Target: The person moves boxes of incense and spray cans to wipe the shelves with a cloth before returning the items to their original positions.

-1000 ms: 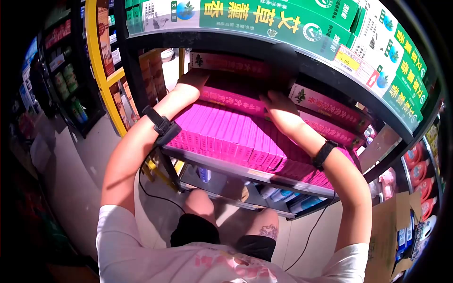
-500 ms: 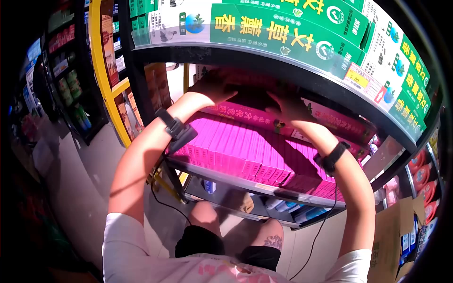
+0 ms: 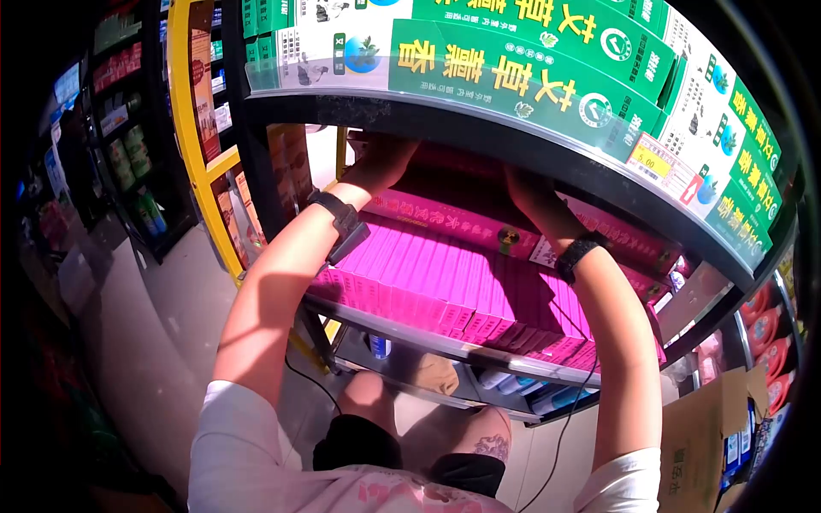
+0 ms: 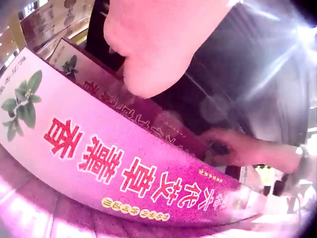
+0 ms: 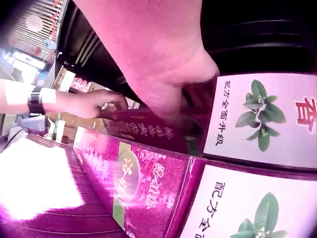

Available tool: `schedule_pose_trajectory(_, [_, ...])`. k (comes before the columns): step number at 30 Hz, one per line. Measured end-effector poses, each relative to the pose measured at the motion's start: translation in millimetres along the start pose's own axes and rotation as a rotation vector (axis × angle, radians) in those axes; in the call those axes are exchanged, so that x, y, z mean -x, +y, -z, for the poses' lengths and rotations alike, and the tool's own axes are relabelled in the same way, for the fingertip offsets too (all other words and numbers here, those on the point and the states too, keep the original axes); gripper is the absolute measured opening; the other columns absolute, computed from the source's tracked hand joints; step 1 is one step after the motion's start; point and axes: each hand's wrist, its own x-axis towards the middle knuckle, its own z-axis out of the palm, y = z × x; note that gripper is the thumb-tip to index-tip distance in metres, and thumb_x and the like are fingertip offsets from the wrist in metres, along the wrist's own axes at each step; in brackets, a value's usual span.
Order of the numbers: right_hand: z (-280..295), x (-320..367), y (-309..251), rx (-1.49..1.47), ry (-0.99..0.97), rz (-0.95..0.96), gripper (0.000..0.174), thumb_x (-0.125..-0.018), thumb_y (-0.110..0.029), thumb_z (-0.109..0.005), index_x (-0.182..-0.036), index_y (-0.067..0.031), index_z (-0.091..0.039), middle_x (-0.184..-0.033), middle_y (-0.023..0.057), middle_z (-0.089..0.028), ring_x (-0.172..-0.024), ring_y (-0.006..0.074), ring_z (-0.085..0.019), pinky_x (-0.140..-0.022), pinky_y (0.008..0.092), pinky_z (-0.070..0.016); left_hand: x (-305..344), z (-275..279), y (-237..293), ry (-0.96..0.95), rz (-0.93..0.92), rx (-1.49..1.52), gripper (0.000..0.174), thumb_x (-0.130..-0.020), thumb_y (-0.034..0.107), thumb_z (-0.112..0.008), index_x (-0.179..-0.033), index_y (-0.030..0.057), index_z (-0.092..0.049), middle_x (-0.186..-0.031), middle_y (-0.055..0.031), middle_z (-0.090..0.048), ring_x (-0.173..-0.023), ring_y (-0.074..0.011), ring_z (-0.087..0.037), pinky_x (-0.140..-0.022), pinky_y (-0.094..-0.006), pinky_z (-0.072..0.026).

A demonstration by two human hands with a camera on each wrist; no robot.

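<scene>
In the head view my left hand (image 3: 386, 164) and right hand (image 3: 532, 192) reach deep under the upper shelf, partly shadowed. Between them they hold a long pink incense box (image 5: 148, 131), which lies behind another pink box (image 4: 114, 148) standing along the shelf. The right wrist view has the left hand (image 5: 91, 104) bent round the far end of the rear box, and the right hand (image 5: 158, 74) at its near end, fingertips hidden. From the left wrist, the right hand (image 4: 242, 148) shows curled at the box's far end; the left hand's fingertips are out of sight.
A row of slim magenta boxes (image 3: 410, 274) fills the shelf front. More pink boxes (image 5: 267, 121) stand to the right. Green-and-white boxes (image 3: 479, 64) sit on the upper shelf (image 3: 428, 111), whose edge hangs over the forearms. A yellow post (image 3: 192, 128) rises at left.
Both hands have gone further back beneath the upper shelf, into its shadow. The front pink box shows more fully between the forearms. The head view has shifted slightly.
</scene>
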Motion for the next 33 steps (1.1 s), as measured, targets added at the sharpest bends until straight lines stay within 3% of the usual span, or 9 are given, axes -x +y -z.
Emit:
schedule_pose_trajectory(4, [16,-2,-7,0.049,-0.035,0.036,0.033,-0.080,-0.014,-0.054,-0.110,-0.0015,-0.050,-0.105,0.0238,-0.053,-0.102,0.0408,-0.050,-0.086,0.0465,-0.0406,2,29,-6,-0.358,0.181,-0.214,0.031,-0.085,0.011,-0.042,-0.112,0.0000,-0.050,-0.116,-0.0243,-0.049,-0.111,-0.0381,-0.045,-0.094,-0.0456,-0.0358])
schedule_pose_trajectory(6, [42,-7,-20,0.035,-0.184,0.046,0.028,-0.081,-0.011,-0.052,-0.107,-0.0012,-0.052,-0.102,0.0248,-0.053,-0.101,0.0412,-0.050,-0.085,0.0452,-0.0414,8,34,-16,-0.047,0.152,-0.153,0.030,-0.077,0.008,-0.049,-0.105,0.0006,-0.055,-0.107,-0.0259,-0.054,-0.104,-0.0408,-0.049,-0.091,-0.0447,-0.0380])
schedule_pose_trajectory(9, [94,-14,-35,-0.147,-0.375,-0.022,0.026,-0.081,-0.017,-0.055,-0.102,-0.0013,-0.056,-0.104,0.0228,-0.055,-0.099,0.0386,-0.053,-0.085,0.0440,-0.0416,-5,93,-5,-0.452,0.369,-0.141,0.031,-0.082,0.019,-0.051,-0.109,0.0034,-0.054,-0.112,-0.0228,-0.053,-0.106,-0.0381,-0.049,-0.092,-0.0428,-0.0386])
schedule_pose_trajectory(10, [104,-11,-36,-0.310,-0.428,-0.038,0.029,-0.081,-0.020,-0.057,-0.104,-0.0019,-0.056,-0.105,0.0221,-0.056,-0.099,0.0380,-0.053,-0.084,0.0433,-0.0423,0,97,-9,-0.312,0.181,-0.177,0.032,-0.083,0.021,-0.052,-0.108,0.0026,-0.054,-0.110,-0.0229,-0.054,-0.105,-0.0378,-0.050,-0.089,-0.0416,-0.0407])
schedule_pose_trajectory(16, [128,32,-28,-0.510,-0.785,-0.202,0.038,-0.075,-0.020,-0.063,-0.108,-0.0025,-0.055,-0.101,0.0194,-0.057,-0.094,0.0356,-0.055,-0.080,0.0390,-0.0452,23,74,18,-0.825,0.243,-0.048,0.031,-0.079,0.009,-0.053,-0.110,0.0041,-0.054,-0.112,-0.0201,-0.054,-0.106,-0.0336,-0.052,-0.085,-0.0406,-0.0460])
schedule_pose_trajectory(18, [127,46,-27,-0.408,-0.622,0.042,0.032,-0.071,-0.009,-0.065,-0.101,-0.0009,-0.057,-0.094,0.0176,-0.057,-0.087,0.0325,-0.057,-0.073,0.0372,-0.0470,28,86,34,-0.824,0.199,0.001,0.038,-0.076,0.015,-0.060,-0.112,0.0024,-0.053,-0.117,-0.0197,-0.051,-0.113,-0.0342,-0.047,-0.091,-0.0404,-0.0420])
schedule_pose_trajectory(22, [120,54,-34,-0.281,-0.581,0.058,0.038,-0.066,-0.011,-0.069,-0.099,-0.0012,-0.055,-0.090,0.0159,-0.054,-0.086,0.0330,-0.055,-0.073,0.0395,-0.0457,67,52,39,-0.615,0.107,0.086,0.071,-0.072,0.032,-0.067,-0.131,0.0054,-0.037,-0.124,-0.0199,-0.043,-0.117,-0.0368,-0.038,-0.099,-0.0440,-0.0310])
schedule_pose_trajectory(29, [103,37,-47,-0.241,-0.658,0.051,0.040,-0.064,-0.011,-0.070,-0.099,-0.0029,-0.052,-0.092,0.0158,-0.053,-0.088,0.0341,-0.053,-0.075,0.0401,-0.0449,58,24,51,-0.564,-0.044,-0.051,0.058,-0.074,0.006,-0.051,-0.130,0.0039,-0.037,-0.129,-0.0193,-0.041,-0.117,-0.0342,-0.042,-0.099,-0.0406,-0.0342])
schedule_pose_trajectory(33, [95,26,-56,-0.165,-0.578,0.112,0.039,-0.068,-0.013,-0.068,-0.103,-0.0032,-0.053,-0.094,0.0172,-0.053,-0.092,0.0344,-0.053,-0.078,0.0409,-0.0444,54,31,53,-0.579,-0.052,-0.083,0.052,-0.079,0.011,-0.051,-0.129,0.0037,-0.038,-0.128,-0.0195,-0.042,-0.117,-0.0345,-0.042,-0.099,-0.0402,-0.0339])
